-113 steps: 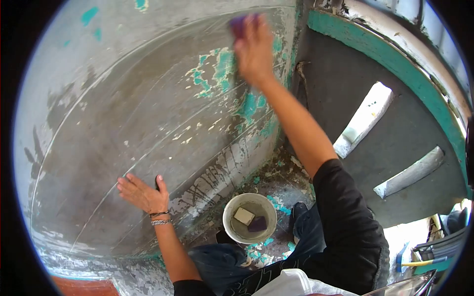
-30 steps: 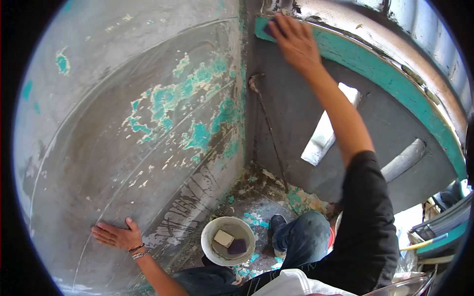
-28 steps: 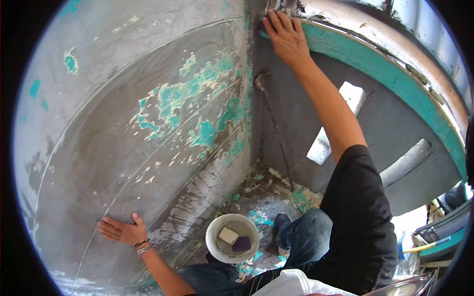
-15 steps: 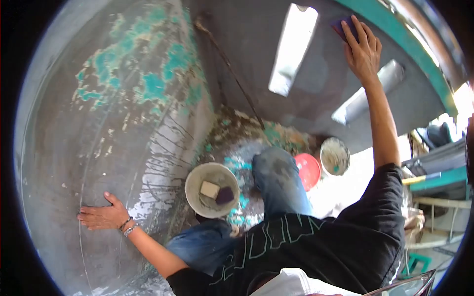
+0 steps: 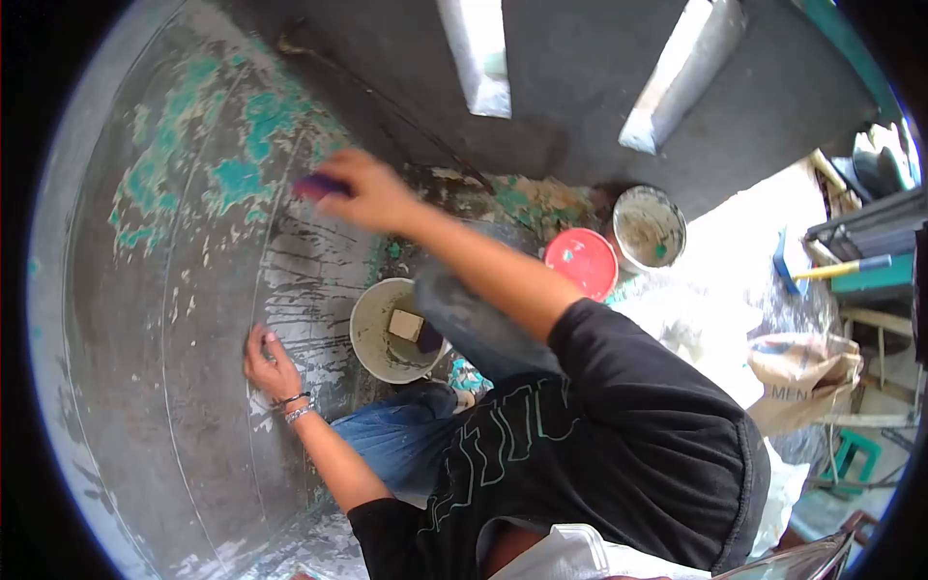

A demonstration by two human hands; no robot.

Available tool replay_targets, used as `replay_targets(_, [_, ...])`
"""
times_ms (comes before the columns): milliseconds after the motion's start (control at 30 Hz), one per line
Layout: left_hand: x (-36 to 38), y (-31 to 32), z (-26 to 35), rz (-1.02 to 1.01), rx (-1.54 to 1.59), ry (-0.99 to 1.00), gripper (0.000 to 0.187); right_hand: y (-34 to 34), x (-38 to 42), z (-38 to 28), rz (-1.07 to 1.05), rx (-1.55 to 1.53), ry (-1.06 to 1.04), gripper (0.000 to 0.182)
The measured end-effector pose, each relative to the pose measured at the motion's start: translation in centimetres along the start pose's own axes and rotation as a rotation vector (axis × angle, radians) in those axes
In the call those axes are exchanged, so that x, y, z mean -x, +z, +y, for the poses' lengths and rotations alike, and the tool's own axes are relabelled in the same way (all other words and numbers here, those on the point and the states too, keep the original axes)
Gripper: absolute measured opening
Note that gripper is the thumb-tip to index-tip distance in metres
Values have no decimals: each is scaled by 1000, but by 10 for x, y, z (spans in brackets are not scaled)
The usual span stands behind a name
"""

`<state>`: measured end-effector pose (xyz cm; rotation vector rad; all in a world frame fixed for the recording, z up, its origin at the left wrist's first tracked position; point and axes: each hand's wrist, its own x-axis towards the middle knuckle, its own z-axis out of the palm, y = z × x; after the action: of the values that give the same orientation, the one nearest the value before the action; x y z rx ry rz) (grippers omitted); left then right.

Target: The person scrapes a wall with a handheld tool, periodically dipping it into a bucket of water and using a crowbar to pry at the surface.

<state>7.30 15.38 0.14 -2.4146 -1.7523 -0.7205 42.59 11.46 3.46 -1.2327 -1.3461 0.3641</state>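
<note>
My right hand (image 5: 367, 191) is closed around a dark purple sponge (image 5: 321, 187), a little blurred, near the lower end of the teal paint patches on the left wall (image 5: 126, 387). Lower on the same wall rests my left hand (image 5: 271, 367), empty, its fingers partly spread and slightly bent; a bracelet and a dark band circle the wrist. Between my arms stands a pale bucket (image 5: 365, 338) holding a cream block (image 5: 405, 326) and a dark purple block (image 5: 429, 337).
Beyond my knee are a red lid (image 5: 582, 261) and a second bucket (image 5: 628, 253) with grey residue. A thin stick (image 5: 406, 116) leans in the wall corner. Two bright slots pierce the dark wall (image 5: 580, 87). At right lie a cement bag (image 5: 807, 372) and a yellow-handled tool (image 5: 831, 272).
My right hand, with the sponge, has swung from the dark wall at upper right across to the left wall. The left hand has shifted up and right, its fingers now more bent.
</note>
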Motion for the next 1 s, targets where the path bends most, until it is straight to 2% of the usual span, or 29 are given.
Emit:
replay_targets(33, [-1, 13, 4, -191, 394, 16, 65, 30, 5, 2, 30, -72, -39, 55])
replay_targets(67, [-5, 21, 10, -378, 787, 20, 66, 44, 10, -9, -25, -70, -60, 57])
replay_targets(100, [-6, 23, 22, -384, 782, 26, 66, 53, 14, -22, -89, -68, -87, 59])
replay_targets(133, [0, 24, 40, -406, 1061, -20, 66, 59, 20, -30, -86, -72, -87, 59])
replay_targets(167, [6, 23, 59, -418, 1341, -70, 67, 65, 25, -36, -188, 4, -149, 62])
replay_targets(200, [8, 18, 80, -331, 1476, -238, 62, 68, 28, -40, -290, 80, -210, 65])
replay_targets(233, [7, 8, 102, -325, 1475, -239, 62, 67, 29, -42, -293, 78, -214, 65])
replay_targets(300, [2, -9, 135, -230, 1611, -519, 51, 63, 31, -45, -375, 191, -260, 71])
replay_targets(333, [1, -1, 129, -236, 1611, -515, 51, 57, 32, -44, -369, 194, -257, 71])
replay_targets(400, [-4, 20, 111, -241, 1577, -611, 37, 39, 39, -39, -371, 20, -382, 72])
replay_targets(467, [-5, 23, 103, -207, 1518, -605, 33, 17, 46, -1, -244, -62, -307, 72])
replay_targets(500, [-5, 20, 102, -149, 1467, -602, 29, -6, 53, 25, -228, -32, -147, 67])
replay_targets(533, [-1, 10, 106, -87, 1480, -599, 27, -23, 71, 69, -134, 97, -20, 64])
replay_targets(567, [3, 4, 102, -59, 1485, -590, 27, -46, 93, 108, -120, 260, 197, 62])
replay_targets(600, [9, -3, 95, -18, 1488, -591, 27, -77, 119, 130, -252, 525, 341, 59])
replay_targets(633, [16, -12, 86, 30, 1486, -593, 28, -87, 161, 198, -512, 695, 515, 57])
replay_targets(667, [21, -17, 78, 63, 1482, -608, 28, -113, 190, 191, -686, 970, 609, 56])
replay_targets(700, [26, -22, 70, 111, 1478, -597, 28, -127, 212, 211, -918, 936, 839, 55])
replay_targets(733, [31, -27, 64, 120, 1464, -606, 27, -134, 256, 236, -821, 1045, 762, 52])
replay_targets(767, [35, -31, 61, 127, 1451, -619, 27, -149, 267, 210, -727, 1057, 644, 49])
replay_targets(867, [40, -46, 75, 157, 1441, -607, 25, -168, 277, 178, -775, 1038, 876, 49])
replay_targets(1000, [33, -42, 92, 96, 1445, -575, 27, -187, 272, 147, -841, 1010, 972, 54])
